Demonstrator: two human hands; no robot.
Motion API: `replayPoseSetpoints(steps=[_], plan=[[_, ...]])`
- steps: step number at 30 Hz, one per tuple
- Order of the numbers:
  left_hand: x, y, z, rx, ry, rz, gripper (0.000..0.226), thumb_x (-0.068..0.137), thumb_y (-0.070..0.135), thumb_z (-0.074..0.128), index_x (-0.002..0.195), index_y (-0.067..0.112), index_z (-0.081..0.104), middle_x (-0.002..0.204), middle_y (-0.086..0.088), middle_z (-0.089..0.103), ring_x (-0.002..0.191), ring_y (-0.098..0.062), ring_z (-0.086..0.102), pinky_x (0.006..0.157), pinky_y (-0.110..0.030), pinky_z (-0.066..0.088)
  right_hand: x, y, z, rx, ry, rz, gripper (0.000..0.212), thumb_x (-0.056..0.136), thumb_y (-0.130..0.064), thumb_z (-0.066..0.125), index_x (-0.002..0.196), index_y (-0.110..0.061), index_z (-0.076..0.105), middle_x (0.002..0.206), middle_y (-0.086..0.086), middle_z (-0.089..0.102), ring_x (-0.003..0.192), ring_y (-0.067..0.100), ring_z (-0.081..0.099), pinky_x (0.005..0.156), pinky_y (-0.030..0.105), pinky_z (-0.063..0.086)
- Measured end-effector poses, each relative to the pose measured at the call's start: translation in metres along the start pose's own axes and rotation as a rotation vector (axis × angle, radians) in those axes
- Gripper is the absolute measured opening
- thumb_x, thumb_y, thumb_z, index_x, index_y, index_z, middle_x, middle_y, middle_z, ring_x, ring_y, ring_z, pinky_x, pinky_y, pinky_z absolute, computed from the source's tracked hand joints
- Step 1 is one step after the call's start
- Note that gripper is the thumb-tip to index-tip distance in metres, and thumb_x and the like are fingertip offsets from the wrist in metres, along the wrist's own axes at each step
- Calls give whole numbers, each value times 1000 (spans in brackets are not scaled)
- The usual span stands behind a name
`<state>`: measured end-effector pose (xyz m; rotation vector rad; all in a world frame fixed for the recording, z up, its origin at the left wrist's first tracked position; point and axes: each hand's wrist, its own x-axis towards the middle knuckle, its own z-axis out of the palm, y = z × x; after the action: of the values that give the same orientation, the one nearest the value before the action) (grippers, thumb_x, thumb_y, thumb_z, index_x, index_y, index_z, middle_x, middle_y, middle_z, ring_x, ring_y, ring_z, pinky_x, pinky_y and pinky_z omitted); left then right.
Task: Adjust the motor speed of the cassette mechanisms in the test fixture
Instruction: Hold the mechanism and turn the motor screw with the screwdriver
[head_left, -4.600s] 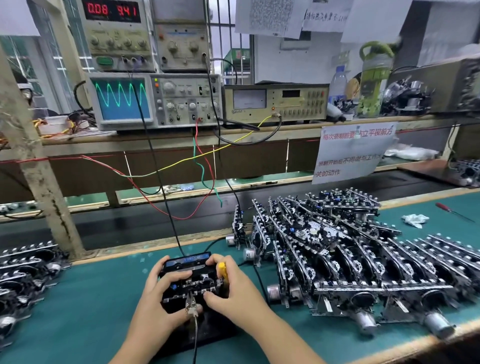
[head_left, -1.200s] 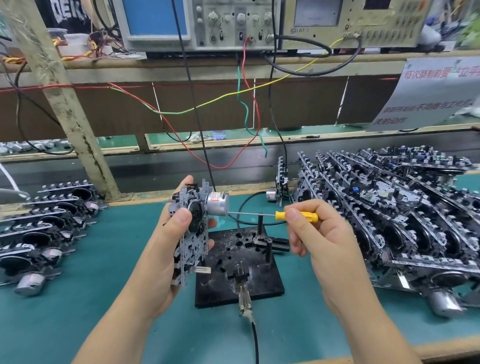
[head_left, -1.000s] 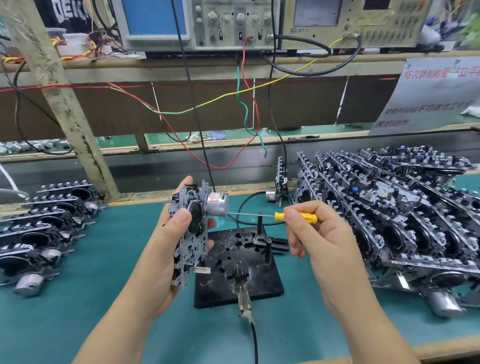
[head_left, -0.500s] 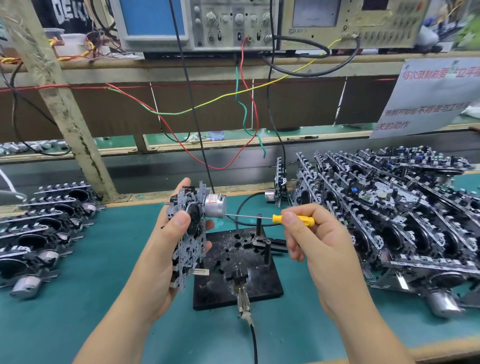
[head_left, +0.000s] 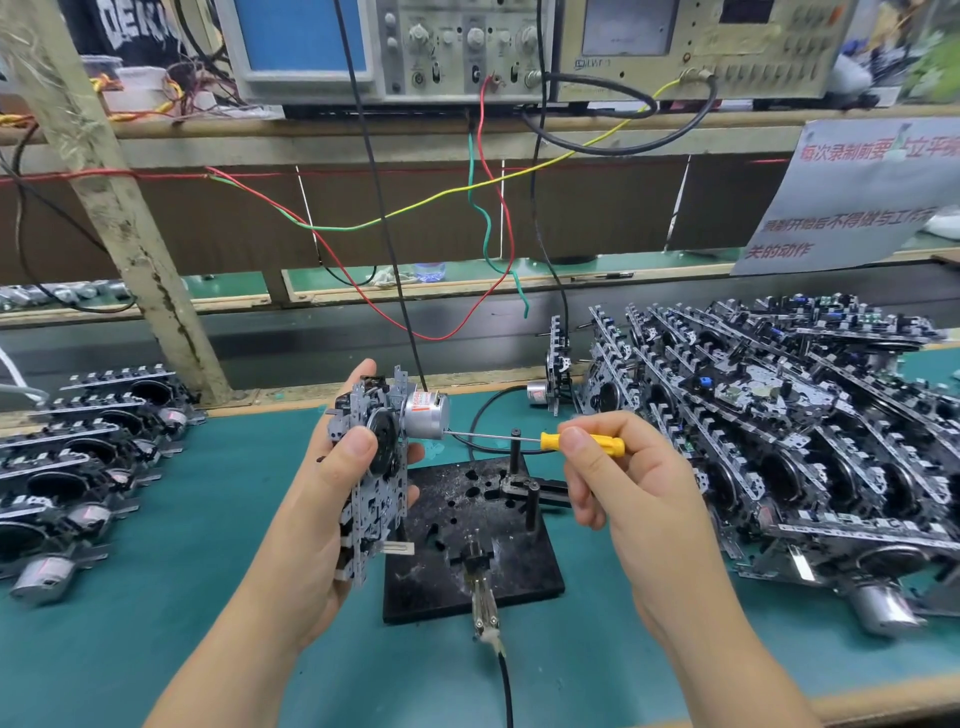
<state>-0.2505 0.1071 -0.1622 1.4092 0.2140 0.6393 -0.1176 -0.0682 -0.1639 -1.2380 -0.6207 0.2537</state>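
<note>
Where mechs pile: teal mat (head_left: 156, 597).

A paper sign (head_left: 878, 197) at the right of the frame carries red Chinese print, partly legible: "每次录制前要", "不得做与工作", "关的动作". Dark cloth (head_left: 130, 26) upper left shows white letters "DER". The motor's label (head_left: 423, 408) is unreadable.

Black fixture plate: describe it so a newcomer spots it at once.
Start at the teal bench mat, between the rows of cassette mechanisms left and right. In the middle, below the two hands, lies the black fixture plate. Unlike those grey metal units, it is a flat dark slab with holes, upright pins and a cabled clip at its front edge.
</note>
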Motion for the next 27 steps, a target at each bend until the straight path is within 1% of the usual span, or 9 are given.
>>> replayPoseSetpoints(steps=[3, 7, 11, 16, 18, 21, 23, 25, 27], plan=[[0, 0, 0, -1, 0, 0, 68, 72, 59, 61, 139, 53, 51, 136, -2, 64, 122, -30, 61, 106, -55, 45, -1, 0, 0, 0, -2, -2, 6, 86, -32, 68, 82, -29, 70, 59, -2, 54, 53, 9, 45, 48, 16, 39], [0, 1, 0, 1, -8, -1, 69, 71, 60, 61, 139, 53, 50, 137, -2, 64, 121, -28, 63, 106, -54, 45, -2, 0, -1, 1, -9, -5, 7, 89, -32, 72, 83, -29, 71, 60, -2, 54, 53, 9, 46, 48, 16, 40], [0, 1, 1, 2, -9, -2, 69, 70, 59, 61, 138, 53, 51, 136, -1, 64, 122, -29, 62, 106, -54, 45, -2, -1, -1, 6, -9, -4, 7, 86, -35, 71, 83, -28, 70, 60, -1, 54, 53, 9, 46, 48, 16, 39], [0, 1, 1, -4, 9, -21, 60, 77, 54, 60, 137, 54, 52, 134, -5, 65, 118, -33, 63, 104, -53, 47, -1, -2, -1, 3, -4, 3, 9, 81, -37, 68, 82, -28, 70, 59, -1, 54, 52, 9, 46, 47, 16, 39], [0, 1, 1, -14, 14, -23, 55, 83, 48, 53, 138, 52, 51, 134, -5, 65, 122, -35, 60, 106, -55, 45, -1, -2, 0, -2, -4, 3, 10, 81, -37, 68, 82, -27, 70, 59, -1, 54, 52, 10, 46, 47, 16, 39], [-1, 1, 2, -13, 13, -17, 56, 85, 46, 50, 140, 49, 50, 134, -6, 65, 125, -35, 58, 108, -57, 43, -1, -1, -1, -6, -6, 0, 10, 83, -37, 69, 82, -26, 70, 59, -1, 54, 52, 10, 46, 47, 16, 39], [-1, 2, 2, -1, 10, -20, 59, 83, 48, 53, 142, 46, 49, 135, -6, 65, 122, -33, 61, 104, -52, 47, -1, -1, -1, -4, -6, -3, 10, 87, -35, 73, 82, -27, 70, 59, -1, 54, 52, 9, 46, 47, 16, 39], [0, 3, 2, 13, 6, -30, 65, 80, 51, 57, 144, 42, 48, 135, -7, 64, 119, -31, 63, 94, -45, 53, 0, 0, -1, -3, -2, 3, 7, 87, -33, 71, 83, -27, 70, 59, -2, 54, 52, 10, 47, 47, 16, 40], [0, 3, 3, 11, 15, -35, 59, 82, 50, 52, 141, 47, 49, 134, -5, 65, 121, -34, 61, 90, -45, 52, 0, 0, -1, -4, -2, 6, 7, 85, -33, 69, 83, -27, 70, 59, -2, 55, 52, 10, 47, 47, 16, 40]])
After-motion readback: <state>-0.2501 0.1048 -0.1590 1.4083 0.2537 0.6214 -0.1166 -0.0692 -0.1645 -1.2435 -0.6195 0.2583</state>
